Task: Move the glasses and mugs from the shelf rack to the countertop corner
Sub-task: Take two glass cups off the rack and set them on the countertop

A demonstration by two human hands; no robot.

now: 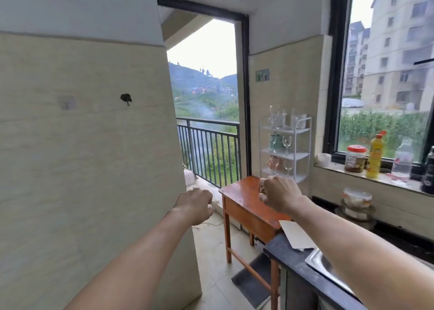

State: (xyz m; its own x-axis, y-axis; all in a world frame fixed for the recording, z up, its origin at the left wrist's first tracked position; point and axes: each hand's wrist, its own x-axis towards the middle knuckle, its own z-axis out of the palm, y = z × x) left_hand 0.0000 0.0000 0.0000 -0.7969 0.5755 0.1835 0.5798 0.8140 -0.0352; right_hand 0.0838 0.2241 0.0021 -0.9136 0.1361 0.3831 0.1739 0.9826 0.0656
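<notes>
Glasses (286, 143) and mugs (273, 162) fill the shelf rack (303, 156); both hands' fingers curl together, empty.

Glasses (286, 143), mugs (273, 162) on shelf rack (303, 155)

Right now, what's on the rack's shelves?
The rack holds clear glasses and a white mug on top, a green mug with a glass mid-shelf, and a pink mug with a glass lower down. The right hand covers its bottom.
</notes>
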